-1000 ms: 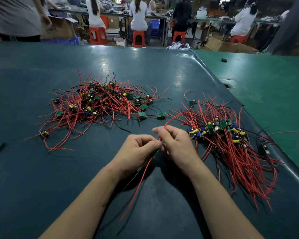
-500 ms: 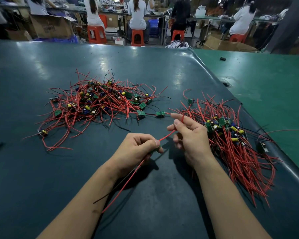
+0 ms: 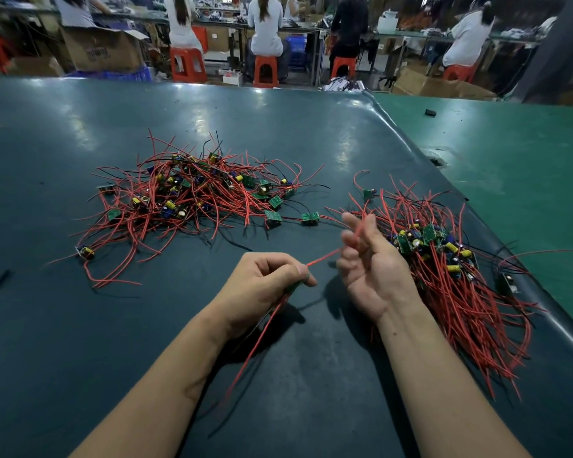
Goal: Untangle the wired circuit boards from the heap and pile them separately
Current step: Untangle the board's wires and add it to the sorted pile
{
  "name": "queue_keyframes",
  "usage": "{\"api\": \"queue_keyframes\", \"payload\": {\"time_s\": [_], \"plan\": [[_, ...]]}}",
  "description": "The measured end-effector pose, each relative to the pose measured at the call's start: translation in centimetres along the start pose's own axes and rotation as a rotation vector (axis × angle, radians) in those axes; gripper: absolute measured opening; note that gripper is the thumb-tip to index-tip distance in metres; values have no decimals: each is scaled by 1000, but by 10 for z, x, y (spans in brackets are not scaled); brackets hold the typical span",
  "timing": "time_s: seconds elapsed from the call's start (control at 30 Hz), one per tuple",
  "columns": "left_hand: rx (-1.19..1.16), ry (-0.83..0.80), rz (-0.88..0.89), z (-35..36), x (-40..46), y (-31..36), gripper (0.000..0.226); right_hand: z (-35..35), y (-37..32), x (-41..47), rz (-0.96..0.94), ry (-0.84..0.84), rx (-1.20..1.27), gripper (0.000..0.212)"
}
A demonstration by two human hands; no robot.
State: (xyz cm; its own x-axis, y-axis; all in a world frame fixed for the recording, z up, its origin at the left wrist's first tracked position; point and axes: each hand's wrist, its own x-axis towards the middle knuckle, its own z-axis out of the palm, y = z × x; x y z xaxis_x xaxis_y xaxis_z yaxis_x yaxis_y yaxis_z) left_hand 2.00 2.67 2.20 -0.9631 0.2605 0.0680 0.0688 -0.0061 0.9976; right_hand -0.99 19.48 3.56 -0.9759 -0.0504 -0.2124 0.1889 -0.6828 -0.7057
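Right hand [image 3: 369, 269] has turned palm-up.

There is a single view, from a wide-angle camera worn on the person's head. It looks forward and steeply down onto the dark table [image 3: 80, 325], close enough that both forearms enter from the near edge and fill the lower frame. The lens bends the table's far edge [image 3: 179, 81] and its right rim. Beyond that far edge the view reaches seated workers [image 3: 265, 31] on orange stools [image 3: 266, 70]. No second view overlaps it.
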Motion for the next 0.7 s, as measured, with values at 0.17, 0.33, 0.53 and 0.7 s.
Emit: {"api": "queue_keyframes", "payload": {"time_s": [0.17,0.33,0.53,0.7], "plan": [[-124,51,12,0,0,-4,22,5,13,-5,60,-99,-261,33],[-171,50,10,0,-2,0,23,4,14,-7,54,-153,-355,16],[-112,38,-52,1,0,-3,22,1,16,-5,-12,-178,-436,17],[-155,43,-67,-1,2,-4,23,1,22,-6,-32,-226,-573,35]]}}
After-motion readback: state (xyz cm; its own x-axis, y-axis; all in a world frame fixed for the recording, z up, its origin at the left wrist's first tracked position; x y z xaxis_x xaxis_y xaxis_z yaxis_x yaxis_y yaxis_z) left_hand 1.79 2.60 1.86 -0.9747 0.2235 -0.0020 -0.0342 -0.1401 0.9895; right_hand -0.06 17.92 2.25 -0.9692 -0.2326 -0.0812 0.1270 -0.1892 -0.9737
